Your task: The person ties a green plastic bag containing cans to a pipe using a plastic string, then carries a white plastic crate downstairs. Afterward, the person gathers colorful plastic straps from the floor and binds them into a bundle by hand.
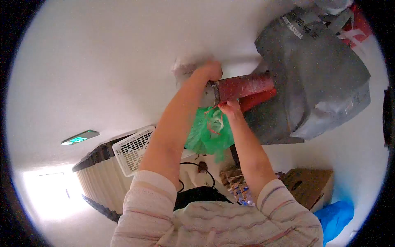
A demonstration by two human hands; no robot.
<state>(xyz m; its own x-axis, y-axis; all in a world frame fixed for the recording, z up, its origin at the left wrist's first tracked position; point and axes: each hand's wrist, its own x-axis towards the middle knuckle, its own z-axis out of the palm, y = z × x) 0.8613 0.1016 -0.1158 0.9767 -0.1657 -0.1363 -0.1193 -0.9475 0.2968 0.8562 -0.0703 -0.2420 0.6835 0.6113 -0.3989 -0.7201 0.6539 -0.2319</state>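
Blurred by motion, my left hand (pixel 212 71) is raised beside the dark rim of a red object (pixel 247 85). Its fingers look curled, and what they hold is hidden. A blurred whitish, see-through thing (pixel 183 72) is just left of it. My right hand (pixel 230 107) is closed at the lower edge of the red object, next to thin red strands; what is pinched there is too small to tell. Below and between the hands hangs a crumpled green plastic bag (pixel 210 133).
A large grey bag (pixel 312 74) hangs at the right, with a red bag (pixel 357 26) behind it. Lower left are a white perforated basket (pixel 133 150) and a lit green sign (pixel 78 139). A cardboard box (pixel 306 185) and blue bag (pixel 337 218) are lower right.
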